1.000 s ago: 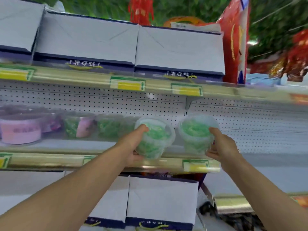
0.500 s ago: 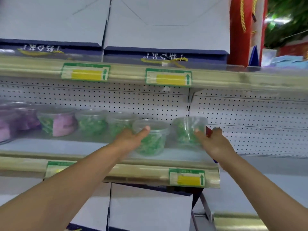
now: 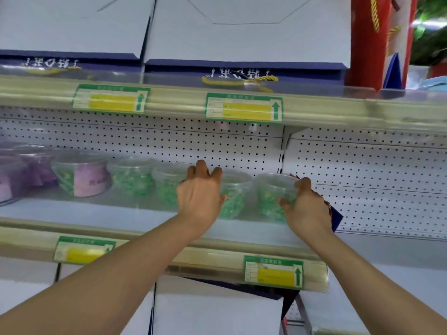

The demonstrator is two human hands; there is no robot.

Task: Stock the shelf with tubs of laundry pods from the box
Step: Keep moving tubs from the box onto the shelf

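Two clear tubs of green laundry pods stand on the white middle shelf [image 3: 116, 213]. My left hand [image 3: 199, 197] wraps the left side of one tub [image 3: 233, 197], fingers curled over its rim. My right hand [image 3: 306, 207] grips the right side of the other tub [image 3: 273, 197], which stands at the shelf section's right end. Both tubs rest on the shelf and sit close together. To their left runs a row of tubs: green ones [image 3: 131, 176], one with a pink label [image 3: 82, 176], and purple ones [image 3: 21, 170]. The box is out of view.
White-and-blue gift boxes [image 3: 244, 30] fill the shelf above, beside a red bag [image 3: 367, 42]. More white boxes [image 3: 217, 313] sit below. Price tags [image 3: 244, 107] line the shelf rails. A dark blue and red item [image 3: 335, 216] pokes out behind my right hand. Pegboard backs the shelves.
Both tubs have gone from held in front of the shelf edge to standing deep on the shelf. My hands followed them in, and the camera moved closer.
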